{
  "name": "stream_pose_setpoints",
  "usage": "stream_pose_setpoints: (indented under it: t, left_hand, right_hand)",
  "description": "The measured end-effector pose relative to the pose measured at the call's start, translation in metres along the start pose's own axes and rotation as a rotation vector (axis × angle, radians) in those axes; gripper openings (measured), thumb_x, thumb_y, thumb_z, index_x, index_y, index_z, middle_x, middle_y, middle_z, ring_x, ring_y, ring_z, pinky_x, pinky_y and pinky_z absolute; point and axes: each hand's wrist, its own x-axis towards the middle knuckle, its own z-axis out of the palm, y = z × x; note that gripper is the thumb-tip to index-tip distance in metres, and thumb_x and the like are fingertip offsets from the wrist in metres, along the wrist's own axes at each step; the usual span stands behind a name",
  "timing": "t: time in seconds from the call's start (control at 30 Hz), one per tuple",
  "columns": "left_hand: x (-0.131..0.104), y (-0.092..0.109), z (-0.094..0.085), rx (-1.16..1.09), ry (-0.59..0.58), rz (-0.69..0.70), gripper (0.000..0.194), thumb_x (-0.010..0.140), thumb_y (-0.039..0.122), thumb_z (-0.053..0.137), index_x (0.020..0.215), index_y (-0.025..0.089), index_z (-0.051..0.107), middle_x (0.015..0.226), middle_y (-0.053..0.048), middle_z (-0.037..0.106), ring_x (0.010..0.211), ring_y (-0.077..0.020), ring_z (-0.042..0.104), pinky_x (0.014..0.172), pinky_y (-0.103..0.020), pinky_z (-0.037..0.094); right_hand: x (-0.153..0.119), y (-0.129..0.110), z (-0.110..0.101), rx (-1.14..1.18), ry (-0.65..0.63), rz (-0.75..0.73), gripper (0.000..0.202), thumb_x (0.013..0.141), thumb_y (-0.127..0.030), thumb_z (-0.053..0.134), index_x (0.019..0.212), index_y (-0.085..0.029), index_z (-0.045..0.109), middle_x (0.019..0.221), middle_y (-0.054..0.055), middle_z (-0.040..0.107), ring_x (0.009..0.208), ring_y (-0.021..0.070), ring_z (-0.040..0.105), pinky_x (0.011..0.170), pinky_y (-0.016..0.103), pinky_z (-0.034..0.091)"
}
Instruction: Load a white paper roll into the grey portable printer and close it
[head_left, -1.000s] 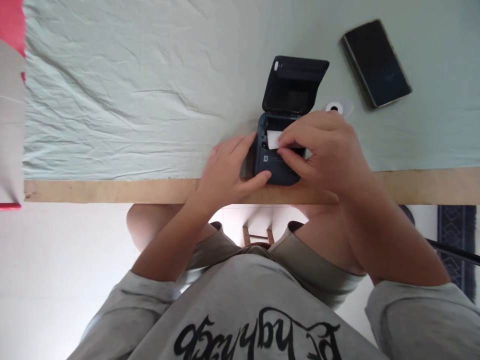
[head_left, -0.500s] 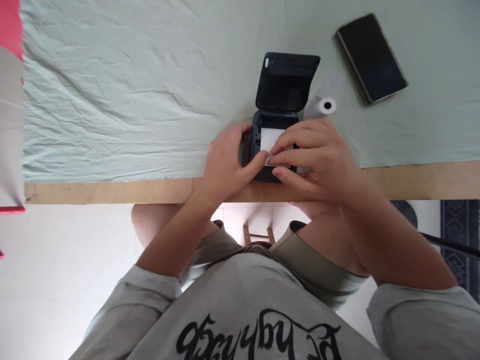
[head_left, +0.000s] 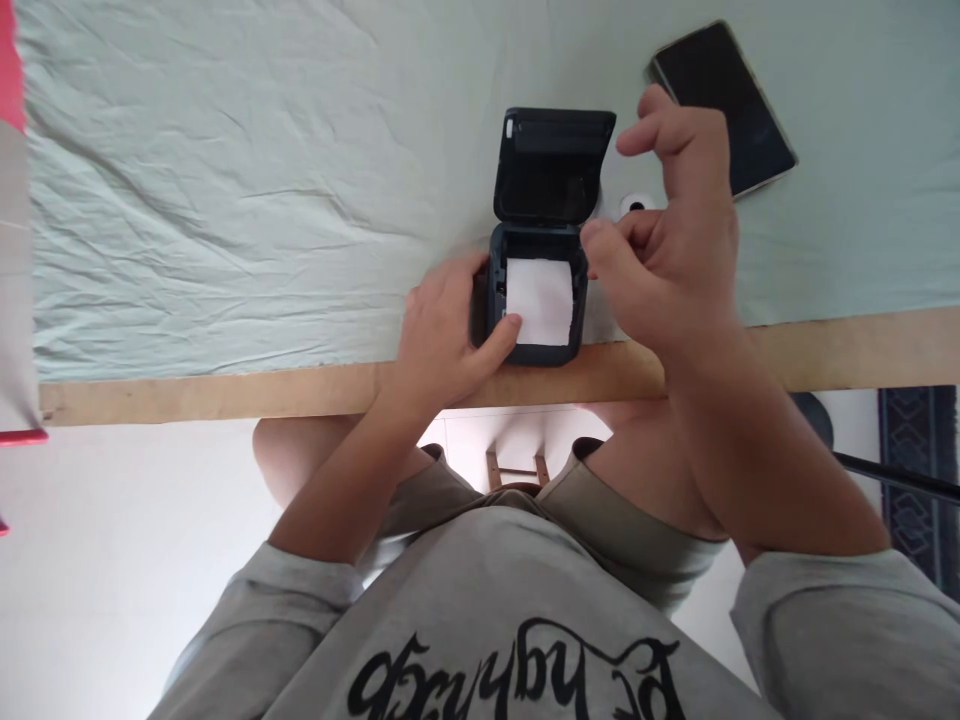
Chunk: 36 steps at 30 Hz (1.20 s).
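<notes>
A small dark device (head_left: 536, 353) lies near the table's front edge, its lid (head_left: 553, 165) raised on the far side. White paper (head_left: 541, 300) sits in its compartment, the loose end lying towards me. My left hand (head_left: 450, 330) grips the device's left side, thumb over the rim at the paper's edge. To the right of the device, my right hand (head_left: 679, 220) is raised with bent, spread fingers and nothing visible in it. Partly behind that hand is a white paper roll (head_left: 635, 203) with a dark core.
A dark phone-like slab (head_left: 739, 110) in a pale case lies at the back right, partly covered by my right hand. Pale green cloth (head_left: 262, 200) covers the table, with a wooden front edge (head_left: 225, 393). A red and white object (head_left: 15, 300) stands at the far left.
My right hand has let go of the paper and moved up and right, off the device. The paper now shows fully, reaching nearer the front rim. My left hand stays on the device.
</notes>
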Motion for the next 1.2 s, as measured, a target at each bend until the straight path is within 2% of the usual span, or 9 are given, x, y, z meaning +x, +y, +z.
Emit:
stream_pose_setpoints:
  t: [0.17, 0.27, 0.33, 0.4, 0.5, 0.63, 0.83, 0.93, 1.2]
  left_hand:
    - [0.000, 0.000, 0.000, 0.009, -0.003, 0.004, 0.060, 0.102, 0.064, 0.048, 0.145, 0.023, 0.049, 0.140, -0.018, 0.065, 0.133, -0.0371, 0.061, 0.116, -0.055, 0.044]
    - [0.000, -0.001, 0.000, 0.014, 0.002, 0.015, 0.061, 0.102, 0.065, 0.047, 0.144, 0.021, 0.049, 0.140, -0.019, 0.065, 0.132, -0.0372, 0.061, 0.116, -0.055, 0.044]
    - [0.000, -0.002, 0.000, 0.018, -0.001, 0.019, 0.061, 0.102, 0.066, 0.046, 0.144, 0.022, 0.049, 0.139, -0.019, 0.065, 0.132, -0.0373, 0.061, 0.115, -0.055, 0.044]
    - [0.000, -0.003, 0.001, 0.016, -0.001, 0.021, 0.061, 0.103, 0.067, 0.044, 0.144, 0.023, 0.048, 0.138, -0.018, 0.066, 0.131, -0.0371, 0.062, 0.114, -0.055, 0.045]
    - [0.000, -0.002, 0.001, 0.005, 0.011, 0.025, 0.061, 0.103, 0.068, 0.042, 0.144, 0.022, 0.049, 0.139, -0.018, 0.065, 0.131, -0.0363, 0.062, 0.113, -0.054, 0.045]
    - [0.001, 0.000, 0.001, -0.006, 0.010, 0.017, 0.060, 0.103, 0.067, 0.043, 0.143, 0.023, 0.049, 0.139, -0.018, 0.066, 0.131, -0.0360, 0.062, 0.113, -0.055, 0.045]
    - [0.000, -0.001, 0.001, -0.014, 0.013, 0.024, 0.066, 0.104, 0.071, 0.034, 0.149, 0.024, 0.044, 0.144, -0.017, 0.064, 0.135, -0.0353, 0.060, 0.115, -0.055, 0.044]
    - [-0.002, -0.001, -0.001, -0.064, 0.020, 0.079, 0.070, 0.107, 0.071, 0.023, 0.158, 0.026, 0.037, 0.150, -0.016, 0.060, 0.137, -0.0325, 0.059, 0.116, -0.052, 0.046]
    - [-0.003, 0.001, -0.003, 0.045, -0.030, 0.108, 0.071, 0.105, 0.074, 0.026, 0.152, 0.029, 0.055, 0.143, -0.014, 0.060, 0.133, -0.0317, 0.060, 0.114, -0.050, 0.049]
  right_hand:
    - [0.001, 0.002, 0.002, 0.060, -0.033, 0.050, 0.041, 0.092, -0.017, 0.057, 0.130, -0.028, 0.047, 0.157, 0.007, 0.049, 0.106, 0.0192, 0.075, 0.072, 0.030, 0.062]
    - [0.000, 0.010, 0.005, 0.018, 0.072, 0.014, 0.042, 0.092, -0.018, 0.057, 0.133, -0.028, 0.048, 0.151, 0.008, 0.054, 0.121, 0.0217, 0.068, 0.070, 0.028, 0.060]
    - [-0.001, 0.014, 0.006, 0.043, 0.152, -0.030, 0.034, 0.093, -0.018, 0.056, 0.126, -0.026, 0.054, 0.130, 0.009, 0.064, 0.115, 0.0220, 0.068, 0.065, 0.028, 0.056]
    - [-0.003, 0.014, 0.004, 0.069, 0.162, -0.028, 0.009, 0.097, -0.023, 0.056, 0.103, -0.025, 0.062, 0.096, 0.005, 0.067, 0.084, 0.0194, 0.066, 0.061, 0.031, 0.050]
    - [-0.006, 0.010, -0.002, 0.046, 0.046, 0.086, 0.039, 0.103, -0.036, 0.056, 0.066, -0.025, 0.057, 0.059, 0.000, 0.052, 0.055, 0.0158, 0.050, 0.058, 0.034, 0.040]
    - [-0.004, 0.011, -0.004, -0.024, -0.150, 0.287, 0.056, 0.103, -0.049, 0.058, 0.053, -0.023, 0.057, 0.046, -0.001, 0.046, 0.049, 0.0147, 0.048, 0.055, 0.033, 0.034]
    - [0.003, 0.026, 0.001, -0.026, -0.339, 0.408, 0.060, 0.098, -0.057, 0.065, 0.050, -0.022, 0.053, 0.043, -0.001, 0.049, 0.045, 0.0127, 0.046, 0.049, 0.031, 0.030]
    - [0.004, 0.027, 0.002, -0.019, -0.374, 0.445, 0.059, 0.096, -0.057, 0.066, 0.050, -0.022, 0.055, 0.045, 0.000, 0.053, 0.044, 0.0129, 0.047, 0.046, 0.031, 0.031]
    - [0.008, 0.027, -0.001, 0.021, -0.394, 0.436, 0.054, 0.091, -0.049, 0.073, 0.050, -0.023, 0.049, 0.042, -0.002, 0.047, 0.045, 0.0119, 0.044, 0.047, 0.030, 0.030]
